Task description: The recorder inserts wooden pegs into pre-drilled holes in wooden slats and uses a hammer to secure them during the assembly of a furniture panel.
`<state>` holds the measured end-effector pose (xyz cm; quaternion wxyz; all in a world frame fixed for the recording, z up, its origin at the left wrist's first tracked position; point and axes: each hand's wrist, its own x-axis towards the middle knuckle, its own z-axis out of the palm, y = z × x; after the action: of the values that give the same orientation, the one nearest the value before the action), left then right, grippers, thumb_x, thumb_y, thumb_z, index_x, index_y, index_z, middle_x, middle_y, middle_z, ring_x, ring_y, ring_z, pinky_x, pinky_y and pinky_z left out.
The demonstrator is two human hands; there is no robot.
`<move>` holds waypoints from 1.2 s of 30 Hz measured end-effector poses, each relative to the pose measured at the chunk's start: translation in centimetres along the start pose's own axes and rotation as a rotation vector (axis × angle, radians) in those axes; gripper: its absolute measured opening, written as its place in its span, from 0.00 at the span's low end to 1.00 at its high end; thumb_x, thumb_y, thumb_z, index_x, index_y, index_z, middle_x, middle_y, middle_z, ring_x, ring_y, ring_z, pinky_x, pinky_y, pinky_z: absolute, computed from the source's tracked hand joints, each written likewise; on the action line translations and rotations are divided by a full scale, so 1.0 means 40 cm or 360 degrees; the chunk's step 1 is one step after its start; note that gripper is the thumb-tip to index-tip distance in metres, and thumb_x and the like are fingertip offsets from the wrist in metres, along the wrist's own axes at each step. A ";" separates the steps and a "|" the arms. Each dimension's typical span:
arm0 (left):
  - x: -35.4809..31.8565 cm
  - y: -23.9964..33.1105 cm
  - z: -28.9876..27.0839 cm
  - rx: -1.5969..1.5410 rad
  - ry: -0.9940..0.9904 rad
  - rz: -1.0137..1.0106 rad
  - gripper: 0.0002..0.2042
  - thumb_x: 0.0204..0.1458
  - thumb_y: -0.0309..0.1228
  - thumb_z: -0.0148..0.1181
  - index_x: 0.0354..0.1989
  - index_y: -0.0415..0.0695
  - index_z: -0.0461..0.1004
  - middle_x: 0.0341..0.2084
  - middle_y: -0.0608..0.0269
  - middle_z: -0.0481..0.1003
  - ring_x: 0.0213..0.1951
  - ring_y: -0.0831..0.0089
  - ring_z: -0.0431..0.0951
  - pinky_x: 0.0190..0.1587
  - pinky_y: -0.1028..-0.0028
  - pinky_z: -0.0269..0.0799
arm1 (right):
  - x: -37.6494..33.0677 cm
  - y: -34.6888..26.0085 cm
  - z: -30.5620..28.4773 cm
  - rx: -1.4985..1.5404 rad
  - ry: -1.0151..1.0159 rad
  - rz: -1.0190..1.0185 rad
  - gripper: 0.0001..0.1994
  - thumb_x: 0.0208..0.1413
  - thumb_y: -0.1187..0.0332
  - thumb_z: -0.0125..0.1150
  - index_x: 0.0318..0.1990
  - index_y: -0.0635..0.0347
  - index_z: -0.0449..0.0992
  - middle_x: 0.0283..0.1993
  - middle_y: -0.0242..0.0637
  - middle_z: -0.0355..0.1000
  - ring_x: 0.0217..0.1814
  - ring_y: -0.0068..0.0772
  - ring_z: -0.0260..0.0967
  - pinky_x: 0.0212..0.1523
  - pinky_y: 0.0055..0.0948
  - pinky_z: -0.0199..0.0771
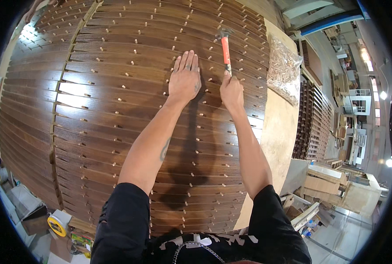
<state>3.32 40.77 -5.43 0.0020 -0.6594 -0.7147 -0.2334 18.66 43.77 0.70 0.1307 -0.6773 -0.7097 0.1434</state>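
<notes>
Dark brown wooden boards (pixel 160 132) lie side by side across a broad surface. Rows of short pale wooden dowels (pixel 117 112) stick up from them. My left hand (pixel 185 81) rests flat on the boards, fingers stretched out together and pointing away from me. To its right, my right hand (pixel 232 91) is closed round the lower handle of a hammer (pixel 226 50). The hammer's handle is orange-red, and its dark metal head points away from me, above the boards. Whether the head touches a dowel I cannot tell.
A clear plastic bag of loose dowels (pixel 284 70) lies on a pale plywood strip (pixel 279 119) at the right. Dark slatted pieces (pixel 312 119) are stacked beyond. A yellow tape roll (pixel 56 225) is at lower left. Part of another person's arm (pixel 32 12) shows at far left.
</notes>
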 end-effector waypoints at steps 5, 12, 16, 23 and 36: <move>-0.002 -0.014 -0.005 0.0000 0.0012 0.0006 0.24 0.63 0.34 0.39 0.66 0.34 0.57 0.68 0.51 0.55 0.70 0.60 0.52 0.72 0.63 0.45 | 0.028 -0.016 -0.049 0.0085 0.0093 -0.0092 0.26 0.67 0.52 0.40 0.35 0.73 0.71 0.32 0.67 0.73 0.38 0.72 0.70 0.41 0.60 0.69; 0.001 -0.006 -0.010 -0.0079 0.0103 0.0032 0.23 0.62 0.33 0.41 0.64 0.33 0.60 0.66 0.49 0.58 0.69 0.58 0.54 0.71 0.62 0.47 | 0.103 -0.004 0.005 -0.0046 0.0071 -0.0157 0.28 0.66 0.50 0.39 0.33 0.71 0.72 0.35 0.68 0.73 0.41 0.71 0.71 0.44 0.59 0.71; 0.003 -0.006 -0.008 -0.0122 0.0150 0.0014 0.23 0.62 0.32 0.42 0.63 0.34 0.61 0.65 0.49 0.60 0.68 0.58 0.56 0.71 0.61 0.48 | 0.123 -0.026 -0.052 0.0115 0.0293 -0.0137 0.29 0.67 0.50 0.40 0.30 0.72 0.73 0.29 0.65 0.72 0.38 0.70 0.71 0.40 0.57 0.69; 0.008 0.001 -0.010 -0.0077 0.0127 0.0029 0.23 0.62 0.33 0.41 0.63 0.34 0.61 0.65 0.49 0.59 0.69 0.58 0.55 0.71 0.61 0.48 | 0.196 -0.026 -0.011 -0.0012 0.0152 -0.0106 0.28 0.66 0.51 0.41 0.35 0.73 0.74 0.31 0.65 0.74 0.38 0.71 0.71 0.41 0.57 0.72; 0.006 -0.005 -0.010 -0.0089 0.0081 0.0023 0.23 0.62 0.32 0.41 0.63 0.34 0.61 0.66 0.49 0.59 0.69 0.58 0.55 0.71 0.61 0.47 | 0.293 -0.028 -0.015 0.0099 0.0271 -0.0134 0.27 0.66 0.51 0.42 0.33 0.73 0.72 0.32 0.67 0.73 0.38 0.71 0.72 0.41 0.56 0.73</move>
<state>2.98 40.86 -5.08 0.0034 -0.6581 -0.7029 -0.2698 17.29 55.46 1.59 0.2173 -0.6523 -0.7190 0.1017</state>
